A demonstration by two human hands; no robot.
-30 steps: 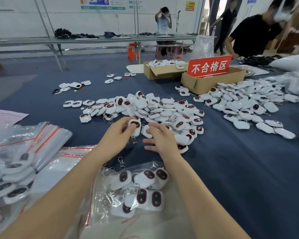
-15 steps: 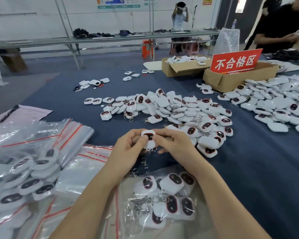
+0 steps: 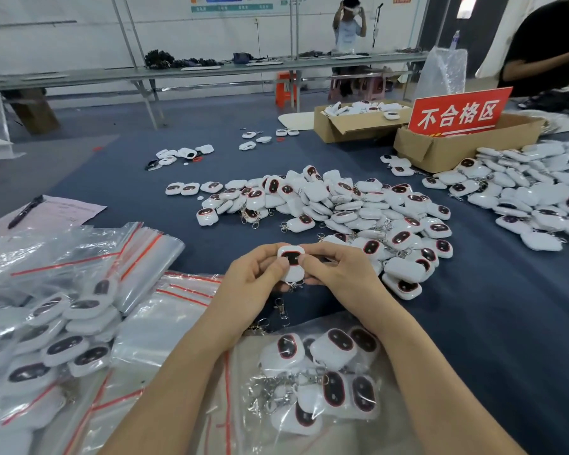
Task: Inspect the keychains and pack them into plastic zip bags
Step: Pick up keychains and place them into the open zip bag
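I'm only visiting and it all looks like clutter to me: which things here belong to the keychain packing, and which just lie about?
In the job:
held keychain
loose keychain pile
nearest zip bag, holding keychains
empty zip bags
packed bags
red-signed box

Lying about:
pen
paper sheet
orange stool
far workbench
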